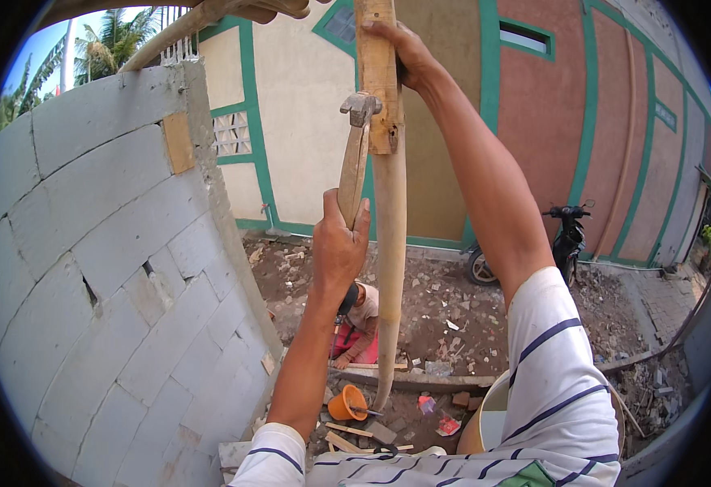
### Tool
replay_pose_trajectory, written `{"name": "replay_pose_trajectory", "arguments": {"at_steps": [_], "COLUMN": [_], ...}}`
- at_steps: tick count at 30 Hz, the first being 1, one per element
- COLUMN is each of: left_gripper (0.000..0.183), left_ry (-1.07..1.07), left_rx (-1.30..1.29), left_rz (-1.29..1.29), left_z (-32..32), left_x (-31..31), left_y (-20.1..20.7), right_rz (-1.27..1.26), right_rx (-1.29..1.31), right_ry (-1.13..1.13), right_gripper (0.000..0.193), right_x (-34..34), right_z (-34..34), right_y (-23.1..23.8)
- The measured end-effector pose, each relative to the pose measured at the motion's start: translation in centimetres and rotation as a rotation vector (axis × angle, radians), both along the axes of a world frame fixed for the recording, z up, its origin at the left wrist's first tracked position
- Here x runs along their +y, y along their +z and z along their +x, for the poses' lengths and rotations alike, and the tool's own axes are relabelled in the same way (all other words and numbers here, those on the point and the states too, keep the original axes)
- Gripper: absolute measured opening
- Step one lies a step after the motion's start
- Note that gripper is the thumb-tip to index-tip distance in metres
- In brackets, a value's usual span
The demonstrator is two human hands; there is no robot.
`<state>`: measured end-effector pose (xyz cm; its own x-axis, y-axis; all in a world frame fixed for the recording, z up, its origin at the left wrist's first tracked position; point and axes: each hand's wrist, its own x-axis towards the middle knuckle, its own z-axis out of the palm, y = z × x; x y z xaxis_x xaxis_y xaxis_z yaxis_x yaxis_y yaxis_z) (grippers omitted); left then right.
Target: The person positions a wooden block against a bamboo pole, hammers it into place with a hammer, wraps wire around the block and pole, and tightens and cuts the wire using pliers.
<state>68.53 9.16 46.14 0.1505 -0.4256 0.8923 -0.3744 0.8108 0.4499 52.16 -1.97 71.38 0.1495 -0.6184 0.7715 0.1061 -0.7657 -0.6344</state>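
My left hand (342, 250) is closed round the wooden handle of a claw hammer (352, 166), held upright. The hammer's metal head overlaps the left edge of a wooden board (378, 77) in this view; I cannot tell whether they touch. That board lies against the upper part of a bamboo pole (389, 243), which stands nearly upright before me and runs down to the rubble. Reaching high, my right hand (408, 55) is wrapped round the board near the top of the view, its thumb across the front.
A grey block wall (104, 243) rises on the left. Below, another person (361, 325) crouches behind the pole, near an orange bucket (347, 402) and loose wood strips. A large pale tub (495, 418) stands by my right side. A motorcycle (568, 239) is parked beside the far painted wall (538, 122).
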Motion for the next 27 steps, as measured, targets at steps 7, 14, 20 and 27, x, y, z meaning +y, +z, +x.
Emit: {"name": "replay_pose_trajectory", "arguments": {"at_steps": [7,14,20,27], "left_gripper": [0.038,0.048,0.039,0.035], "left_ry": [-0.222,-0.334,-0.042,0.099], "left_rx": [0.222,0.478,0.067,-0.103], "left_rz": [-0.111,-0.534,0.09,0.076], "left_z": [1.9,0.3,0.8,0.4], "left_x": [5.5,4.9,3.6,1.1], "left_y": [2.8,3.3,1.5,0.0], "right_rz": [-0.022,-0.021,-0.008,-0.016], "right_rx": [0.004,0.005,-0.021,-0.051], "right_ry": [0.009,0.011,-0.022,-0.012], "right_gripper": [0.065,0.07,0.073,0.077], "right_x": [-0.2,0.7,-0.7,-0.3], "right_z": [-0.9,-0.1,-0.9,0.3], "right_y": [-0.3,0.3,-0.5,-0.2]}}
